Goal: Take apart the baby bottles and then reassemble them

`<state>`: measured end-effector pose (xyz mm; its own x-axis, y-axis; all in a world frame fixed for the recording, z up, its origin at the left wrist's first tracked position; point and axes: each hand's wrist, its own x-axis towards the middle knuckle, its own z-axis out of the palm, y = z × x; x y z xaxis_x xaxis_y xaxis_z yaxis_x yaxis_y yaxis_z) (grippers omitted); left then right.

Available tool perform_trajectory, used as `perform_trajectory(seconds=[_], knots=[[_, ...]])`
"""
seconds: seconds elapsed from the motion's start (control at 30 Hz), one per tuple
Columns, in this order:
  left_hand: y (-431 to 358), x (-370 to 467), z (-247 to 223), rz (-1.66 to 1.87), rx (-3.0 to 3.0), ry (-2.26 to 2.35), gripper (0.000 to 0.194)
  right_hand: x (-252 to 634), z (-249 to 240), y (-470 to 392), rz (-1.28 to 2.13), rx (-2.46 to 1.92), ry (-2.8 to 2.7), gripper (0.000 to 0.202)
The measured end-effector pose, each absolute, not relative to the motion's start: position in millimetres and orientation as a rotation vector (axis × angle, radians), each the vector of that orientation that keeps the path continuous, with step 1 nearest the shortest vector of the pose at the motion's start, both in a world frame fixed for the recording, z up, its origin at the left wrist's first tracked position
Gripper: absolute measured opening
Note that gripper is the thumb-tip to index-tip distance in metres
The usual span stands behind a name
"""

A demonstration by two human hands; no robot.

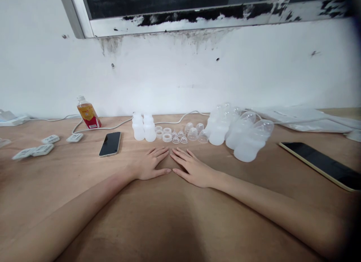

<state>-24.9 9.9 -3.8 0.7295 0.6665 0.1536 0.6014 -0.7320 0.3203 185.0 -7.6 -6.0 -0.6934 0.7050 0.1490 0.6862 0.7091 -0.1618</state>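
My left hand (152,164) lies flat on the wooden table with its fingers spread, holding nothing. Facing it, my right hand (193,167) rests flat too, empty, the fingertips of both hands close together. Just beyond them sit several white collar rings (167,137), several clear bottle nipples (180,137) and several clear domed caps (192,134). Behind my left hand stand translucent white baby bottles (143,127) without caps. Past my right hand is a group of baby bottles with clear caps (248,141), some of which look tilted. Neither hand touches any of these parts.
A phone (110,144) lies left of the bottles, and a larger dark-screened device (321,164) lies at the right. A drink bottle (88,113), white label-like pieces (42,150), a white cable (118,124) and plastic packaging (299,119) line the back of the table (135,232), against the wall.
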Motion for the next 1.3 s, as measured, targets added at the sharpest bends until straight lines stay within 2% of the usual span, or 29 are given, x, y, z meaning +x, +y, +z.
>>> perform_trajectory(seconds=[0.1, 0.27, 0.37, 0.5, 0.63, 0.8, 1.03, 1.2, 1.3], knots=[[9.9, -23.5, -1.6, 0.366, 2.720, 1.022, 0.065, 184.5, -4.4, -7.1, 0.081, -1.088, -2.691, 0.055], [20.1, -11.7, 1.3, 0.595, 2.705, 1.073, 0.046, 177.2, -1.7, 11.2, 0.035, -1.154, -2.452, 0.037], [34.2, -4.2, -0.9, 0.764, 2.693, 1.155, 0.045, 171.1, -3.8, 34.5, 0.128, -1.269, -2.261, 0.042], [48.9, -0.3, -3.7, 0.705, 2.753, 1.268, 0.050, 166.1, -6.8, 62.8, 0.216, -1.379, -2.042, 0.043], [43.9, -1.8, -0.4, 0.674, 2.879, 1.294, 0.038, 166.6, -6.0, 70.0, 0.281, -1.388, -1.973, 0.028], [22.7, -9.7, -0.8, 0.749, 2.891, 1.248, 0.025, 175.6, -5.8, 47.0, 0.255, -1.295, -2.069, 0.023], [16.9, -17.9, -12.1, 0.858, 2.687, 1.162, 0.047, 186.2, -8.0, 15.1, -0.054, -1.306, -2.393, 0.037], [22.4, -17.0, -9.8, 1.089, 2.226, 0.955, 0.049, 185.2, -6.9, 16.7, -0.079, -1.328, -2.418, 0.030], [25.8, -16.0, -10.1, 1.144, 1.922, 0.851, 0.040, 185.3, -7.1, 17.5, -0.082, -1.310, -2.433, 0.028]])
